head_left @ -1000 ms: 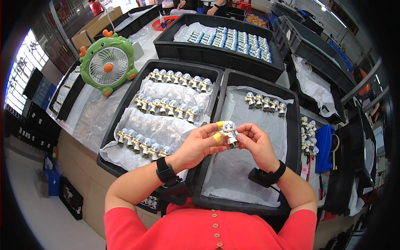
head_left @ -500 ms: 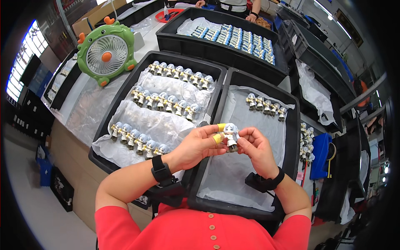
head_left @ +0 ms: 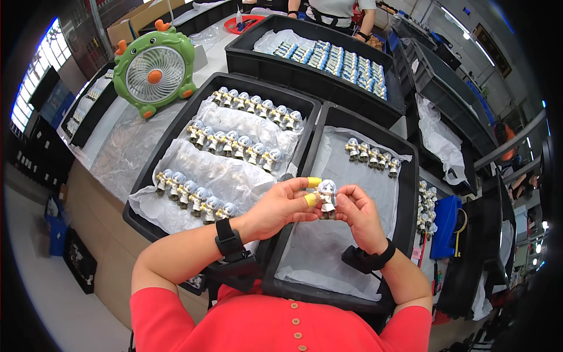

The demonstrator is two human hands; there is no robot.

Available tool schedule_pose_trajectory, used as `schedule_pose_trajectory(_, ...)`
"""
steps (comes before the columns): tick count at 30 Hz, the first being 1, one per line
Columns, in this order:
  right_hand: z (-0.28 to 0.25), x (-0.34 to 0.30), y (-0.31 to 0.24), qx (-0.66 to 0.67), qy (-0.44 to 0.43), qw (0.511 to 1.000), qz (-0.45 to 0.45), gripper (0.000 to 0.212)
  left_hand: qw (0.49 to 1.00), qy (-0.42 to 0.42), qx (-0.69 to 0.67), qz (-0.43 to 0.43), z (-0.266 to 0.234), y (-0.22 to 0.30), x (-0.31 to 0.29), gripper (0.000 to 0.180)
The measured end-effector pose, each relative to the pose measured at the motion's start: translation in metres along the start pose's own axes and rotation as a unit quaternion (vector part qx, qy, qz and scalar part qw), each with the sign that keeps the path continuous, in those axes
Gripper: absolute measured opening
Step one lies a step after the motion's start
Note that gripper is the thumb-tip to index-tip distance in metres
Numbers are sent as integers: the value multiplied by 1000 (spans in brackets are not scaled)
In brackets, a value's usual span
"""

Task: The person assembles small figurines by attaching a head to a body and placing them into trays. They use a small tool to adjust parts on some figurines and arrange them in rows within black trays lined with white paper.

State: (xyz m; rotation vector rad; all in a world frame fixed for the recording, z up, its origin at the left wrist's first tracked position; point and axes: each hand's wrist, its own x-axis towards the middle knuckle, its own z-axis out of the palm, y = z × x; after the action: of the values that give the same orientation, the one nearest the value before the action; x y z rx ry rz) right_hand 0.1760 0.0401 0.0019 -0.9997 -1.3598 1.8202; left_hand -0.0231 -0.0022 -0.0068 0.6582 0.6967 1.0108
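A small pale-haired figurine [head_left: 328, 198] in a white outfit with dark boots stands upright between my two hands, over the paper-lined right tray [head_left: 322, 270]. My left hand [head_left: 287, 202], yellow tape on its thumb and a finger, pinches the figurine's left side. My right hand [head_left: 360, 216] has its thumb and fingers closed on the other side of it. Similar figurines [head_left: 372, 157] stand in a short row at the far end of this tray. In the left tray [head_left: 138, 212], more figurines [head_left: 233, 142] lie in three rows on crumpled white paper.
A green fan [head_left: 153, 71] stands at the back left. Behind both trays is a larger black tray [head_left: 252, 63] filled with figurine parts in rows; another person's arms show beyond it. Several figurines [head_left: 426, 208] and a blue bin [head_left: 447, 227] sit to the right.
Both hands still hold the figurine, which has turned slightly. The view has shifted a little. The person at the back has moved their arms.
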Motion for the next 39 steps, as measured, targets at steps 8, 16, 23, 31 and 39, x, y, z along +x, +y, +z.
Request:
schedule_pose_trajectory(8,1,0,2,-5,3,1000,15,20,1000,-1,9,-5,-1,-2,0,43)
schedule_pose_trajectory(16,1,-1,-1,16,-6,1000,2,22,999,-11,33,12,1,-4,1,44)
schedule_pose_trajectory(23,0,-2,-1,-4,-23,1000,-12,22,999,-14,48,2,1,-5,1,41)
schedule_pose_trajectory(31,9,-10,-4,-139,48,975,-166,21,998,-4,67,14,11,-1,-2,41)
schedule_pose_trajectory(39,14,-10,-9,-486,71,731,-475,34,997,-33,-53,39,10,-6,-5,42)
